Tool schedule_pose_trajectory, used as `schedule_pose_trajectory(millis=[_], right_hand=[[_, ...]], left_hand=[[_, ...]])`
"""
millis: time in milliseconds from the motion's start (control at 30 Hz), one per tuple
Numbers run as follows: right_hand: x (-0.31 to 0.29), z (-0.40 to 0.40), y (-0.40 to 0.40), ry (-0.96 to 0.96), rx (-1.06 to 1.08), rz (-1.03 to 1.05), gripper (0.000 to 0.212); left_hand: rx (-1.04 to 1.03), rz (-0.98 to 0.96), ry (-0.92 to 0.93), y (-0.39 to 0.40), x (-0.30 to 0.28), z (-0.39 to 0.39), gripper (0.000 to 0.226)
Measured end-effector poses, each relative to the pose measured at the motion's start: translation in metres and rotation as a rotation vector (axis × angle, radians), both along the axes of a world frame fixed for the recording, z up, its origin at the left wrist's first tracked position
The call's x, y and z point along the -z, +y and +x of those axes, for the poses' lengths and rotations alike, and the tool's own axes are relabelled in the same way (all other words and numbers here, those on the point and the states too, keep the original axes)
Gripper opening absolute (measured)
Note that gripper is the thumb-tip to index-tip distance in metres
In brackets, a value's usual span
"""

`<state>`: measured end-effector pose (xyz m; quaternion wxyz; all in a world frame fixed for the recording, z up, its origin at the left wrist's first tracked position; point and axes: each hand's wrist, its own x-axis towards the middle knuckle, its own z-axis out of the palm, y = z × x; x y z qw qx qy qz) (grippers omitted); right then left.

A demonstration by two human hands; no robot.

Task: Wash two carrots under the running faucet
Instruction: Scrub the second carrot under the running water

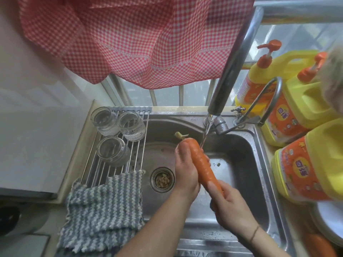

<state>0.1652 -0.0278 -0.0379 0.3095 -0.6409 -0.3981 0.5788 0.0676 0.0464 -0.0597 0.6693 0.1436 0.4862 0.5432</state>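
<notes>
Centre of the frame: one carrot [201,162] is held over the sink [241,164], stem end toward the upper left, under the water stream [206,132] falling from the faucet [230,71]. The left hand [185,171] wraps the carrot's thick upper part, fingers curled round it. The right hand [230,204] grips the narrow lower tip. A second carrot [321,245] lies at the lower right edge, beside a white plate [328,217]. Left of the sink: three glass jars [118,136] on a wire rack [137,156], and a striped cloth [104,206]. Right: yellow detergent bottles [306,108].
</notes>
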Motion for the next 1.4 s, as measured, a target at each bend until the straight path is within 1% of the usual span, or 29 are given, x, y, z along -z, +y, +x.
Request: schedule_pose_trajectory(millis=[67,133,167,200,233,267,300,333,367,400,433,467,500,533,567,600,667,700,767,900,1000,1067,1200,1267,1333,1367,1400], right_hand=[[-0.002,0.001,0.002,-0.195,-0.012,0.122,0.035],[-0.002,0.002,-0.002,-0.422,-0.056,0.215,0.022],[-0.001,0.000,-0.006,-0.566,-0.092,0.246,0.023],[0.002,-0.002,-0.009,-0.739,-0.128,0.280,0.030],[0.007,-0.003,-0.013,-0.888,-0.169,0.331,0.036],[0.012,-0.006,-0.014,-0.974,-0.209,0.370,0.042],[0.015,-0.007,-0.016,-1.005,-0.215,0.413,0.046],[0.019,-0.009,-0.018,-0.995,-0.209,0.468,0.048],[0.021,-0.009,-0.020,-0.944,-0.202,0.514,0.050],[0.021,-0.011,-0.022,-0.820,-0.189,0.504,0.049],[0.017,-0.013,-0.024,-0.621,-0.153,0.454,0.049],[0.014,-0.014,-0.027,-0.383,-0.106,0.364,0.051],[0.012,-0.016,-0.027,-0.136,-0.069,0.229,0.054],[0.013,-0.016,-0.028,0.058,-0.038,0.099,0.055],[0.015,-0.014,-0.028,0.136,-0.048,0.038,0.049],[0.018,-0.012,-0.027,0.079,-0.089,0.067,0.039],[0.026,-0.006,-0.025,-0.122,-0.122,0.183,0.027],[0.028,-0.005,-0.025,-0.176,-0.109,0.213,0.023],[0.033,-0.002,-0.019,-0.190,-0.058,0.211,0.006],[0.042,0.001,0.003,-0.241,-0.048,0.229,0.014],[0.043,0.005,0.022,-0.214,-0.092,0.216,0.014],[0.038,0.004,0.035,-0.168,-0.124,0.234,0.015],[0.025,-0.002,0.054,-0.168,-0.171,0.281,0.018],[0.015,-0.009,0.062,-0.210,-0.179,0.294,0.015],[0.002,-0.017,0.071,-0.287,-0.182,0.301,0.018],[-0.004,-0.020,0.074,-0.345,-0.198,0.310,0.019],[-0.008,-0.021,0.076,-0.422,-0.248,0.331,0.020]], left_hand=[[0.031,0.067,-0.028,-0.005,0.004,-0.003,0.046],[0.076,0.097,-0.012,-0.011,0.007,-0.005,0.057],[0.098,0.094,0.034,-0.014,0.010,-0.005,0.066],[0.119,0.097,0.092,-0.017,0.015,-0.005,0.073],[0.122,0.095,0.149,-0.019,0.017,-0.004,0.074],[0.095,0.077,0.185,-0.019,0.016,-0.001,0.070],[0.041,0.038,0.209,-0.017,0.013,0.001,0.061],[-0.019,-0.024,0.198,-0.014,0.011,0.003,0.053],[-0.063,-0.104,0.142,-0.010,0.007,0.002,0.053],[-0.069,-0.179,0.056,-0.004,0.003,-0.001,0.062],[-0.043,-0.246,-0.046,0.002,0.001,-0.006,0.074],[-0.007,-0.288,-0.148,0.007,-0.003,-0.013,0.082],[0.019,-0.293,-0.206,0.012,-0.007,-0.018,0.085],[0.034,-0.264,-0.212,0.016,-0.008,-0.023,0.086],[0.052,-0.227,-0.181,0.021,-0.008,-0.025,0.085],[0.074,-0.193,-0.135,0.025,-0.008,-0.026,0.083],[0.117,-0.153,-0.080,0.029,-0.009,-0.026,0.079],[0.127,-0.153,-0.072,0.030,-0.010,-0.026,0.077],[0.126,-0.167,-0.094,0.032,-0.011,-0.028,0.075],[0.065,-0.157,-0.167,0.039,-0.014,-0.030,0.075],[0.015,-0.138,-0.141,0.049,-0.016,-0.034,0.071],[-0.008,-0.088,-0.135,0.055,-0.019,-0.042,0.070],[-0.093,0.008,-0.205,0.060,-0.026,-0.060,0.064],[-0.155,0.011,-0.246,0.059,-0.032,-0.065,0.065],[-0.200,-0.011,-0.269,0.055,-0.036,-0.063,0.072],[-0.210,-0.027,-0.257,0.053,-0.038,-0.061,0.072],[-0.213,-0.050,-0.241,0.050,-0.039,-0.060,0.066]])
